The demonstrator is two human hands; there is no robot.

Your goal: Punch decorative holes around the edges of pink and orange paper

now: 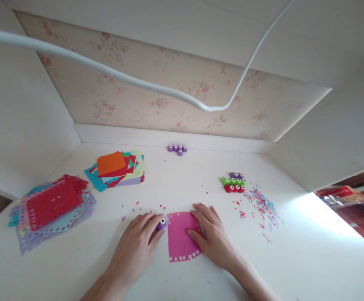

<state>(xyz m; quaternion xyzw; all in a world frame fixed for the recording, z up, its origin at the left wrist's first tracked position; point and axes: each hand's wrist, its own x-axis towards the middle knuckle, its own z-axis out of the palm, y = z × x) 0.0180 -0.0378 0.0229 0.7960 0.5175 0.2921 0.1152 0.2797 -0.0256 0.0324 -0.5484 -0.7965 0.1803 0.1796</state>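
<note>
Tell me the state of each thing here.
Purple punch: held
Left hand: closed on the punch
Pink sheet: flat, near edge punched
Right hand: open, resting on the sheet
Left paper pile: untidy, edges punched
Rear paper pile: untidy
Rear punches: clustered
Punches at right: in rows
Confetti: scattered
White cable: sagging

Soft, even, rather muted light covers the white desk [188,177] around the fingers [142,220], with only faint shadows close by, while strong glare washes out the desk edge far to their right. Above and beyond them, the overhanging panel [175,25] sits in grey dimness. Wide-angle distortion skews the side panels [323,121] well outward, and the paper bits [262,204] right of the fingers look smeared.
</note>
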